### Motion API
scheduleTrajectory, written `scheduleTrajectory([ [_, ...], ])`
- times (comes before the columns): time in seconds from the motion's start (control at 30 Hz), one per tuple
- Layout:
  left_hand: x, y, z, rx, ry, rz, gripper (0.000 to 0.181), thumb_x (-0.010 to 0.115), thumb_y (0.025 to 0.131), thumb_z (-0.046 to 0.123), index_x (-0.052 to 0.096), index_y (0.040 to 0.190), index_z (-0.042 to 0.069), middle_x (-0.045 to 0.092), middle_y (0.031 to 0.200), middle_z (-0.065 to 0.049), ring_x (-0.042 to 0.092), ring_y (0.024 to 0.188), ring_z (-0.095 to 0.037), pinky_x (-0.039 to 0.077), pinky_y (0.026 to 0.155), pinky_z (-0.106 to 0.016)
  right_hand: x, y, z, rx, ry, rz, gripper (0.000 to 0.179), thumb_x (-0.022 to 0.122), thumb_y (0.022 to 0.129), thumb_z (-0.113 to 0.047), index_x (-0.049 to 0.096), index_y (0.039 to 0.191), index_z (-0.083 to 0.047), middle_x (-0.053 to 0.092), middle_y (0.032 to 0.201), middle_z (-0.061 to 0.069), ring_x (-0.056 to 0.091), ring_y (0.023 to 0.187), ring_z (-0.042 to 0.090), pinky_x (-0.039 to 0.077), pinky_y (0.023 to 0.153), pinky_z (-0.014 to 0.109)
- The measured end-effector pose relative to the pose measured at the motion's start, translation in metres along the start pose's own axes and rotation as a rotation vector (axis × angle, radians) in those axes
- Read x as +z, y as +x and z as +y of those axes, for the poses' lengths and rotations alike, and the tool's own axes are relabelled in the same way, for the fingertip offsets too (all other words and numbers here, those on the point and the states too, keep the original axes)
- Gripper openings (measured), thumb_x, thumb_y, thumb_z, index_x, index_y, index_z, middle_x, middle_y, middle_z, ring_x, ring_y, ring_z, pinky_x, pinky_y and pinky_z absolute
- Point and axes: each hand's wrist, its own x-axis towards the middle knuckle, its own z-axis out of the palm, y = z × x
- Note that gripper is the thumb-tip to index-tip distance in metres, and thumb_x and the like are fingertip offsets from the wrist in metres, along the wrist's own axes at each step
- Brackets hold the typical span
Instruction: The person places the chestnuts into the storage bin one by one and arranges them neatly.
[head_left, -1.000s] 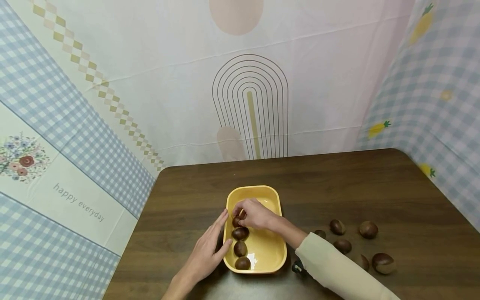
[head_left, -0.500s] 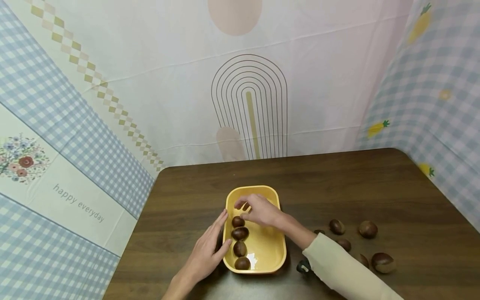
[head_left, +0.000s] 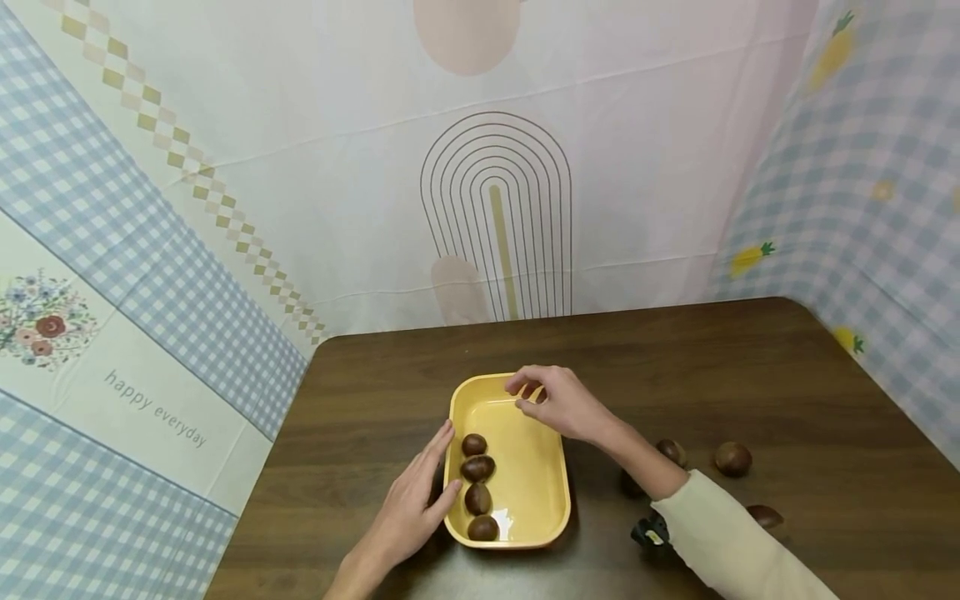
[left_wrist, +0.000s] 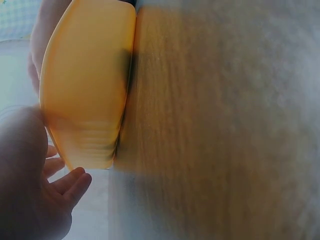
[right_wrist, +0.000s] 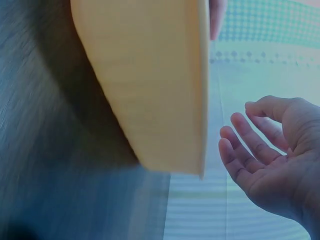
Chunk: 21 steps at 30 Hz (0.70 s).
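Note:
Along the left side of a yellow rectangular tray (head_left: pixel 528 500) lies a column of several brown chestnuts (head_left: pixel 477 468). My left hand (head_left: pixel 411 502) rests against the tray's left wall, its fingers extended along the rim. Over the tray's far right corner hovers my right hand (head_left: pixel 558 400), fingers loosely bent and holding nothing. In the right wrist view the right hand (right_wrist: pixel 275 155) shows an empty palm beside the tray wall (right_wrist: pixel 150 90). The left wrist view has the left hand (left_wrist: pixel 60 195) at the tray's outer side (left_wrist: pixel 90 85).
More chestnuts (head_left: pixel 732 459) lie on the dark wooden table (head_left: pixel 375 392) to the right, some hidden behind my right forearm and sleeve (head_left: pixel 727 533). A black device (head_left: pixel 651 532) sits at the right wrist. Patterned cloths (head_left: pixel 337 208) hang behind and beside the table.
My right hand has let go of the far chestnut in the column, lifted, and drawn back to the right, toward the tray's right rim. The left hand has stayed in place.

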Motion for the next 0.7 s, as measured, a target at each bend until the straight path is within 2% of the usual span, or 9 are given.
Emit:
scheduleTrajectory([
  [0.13,0.001,0.000,0.001,0.000,-0.001,0.007,0.073,0.068,0.105,0.018,0.032,0.167,0.006,0.030,0.173,-0.007,0.037,0.154,-0.027,0.042,0.115,-0.058,-0.016,-0.012,0.007,0.030,0.015,0.037,0.016,0.072,0.097,0.002,0.076,0.112,-0.003,0.076,0.108,0.014,0.070,0.091,0.019,0.059,0.077,0.031],
  [0.37,0.001,0.000,0.000,-0.001,0.010,0.014,0.073,0.069,0.104,0.017,0.033,0.167,0.006,0.031,0.173,-0.006,0.038,0.153,-0.026,0.043,0.115,-0.058,-0.032,-0.031,0.019,0.087,0.005,0.082,0.015,0.073,0.098,-0.002,0.076,0.113,-0.002,0.075,0.101,0.007,0.067,0.090,0.017,0.059,0.079,0.037],
  [0.5,0.001,0.000,0.000,-0.001,0.009,0.009,0.073,0.069,0.104,0.019,0.033,0.167,0.006,0.030,0.173,-0.005,0.038,0.154,-0.025,0.043,0.115,-0.057,-0.040,-0.045,0.024,0.118,-0.011,0.091,0.015,0.073,0.098,-0.004,0.076,0.113,-0.006,0.074,0.100,0.001,0.067,0.091,0.017,0.059,0.079,0.037],
  [0.7,0.001,0.000,0.000,0.001,0.012,0.013,0.073,0.069,0.104,0.019,0.033,0.166,0.006,0.031,0.173,-0.006,0.038,0.154,-0.025,0.043,0.115,-0.057,-0.049,-0.067,0.035,0.164,-0.020,0.079,0.015,0.073,0.099,-0.005,0.076,0.113,-0.011,0.075,0.105,0.005,0.067,0.093,0.016,0.058,0.080,0.034],
])
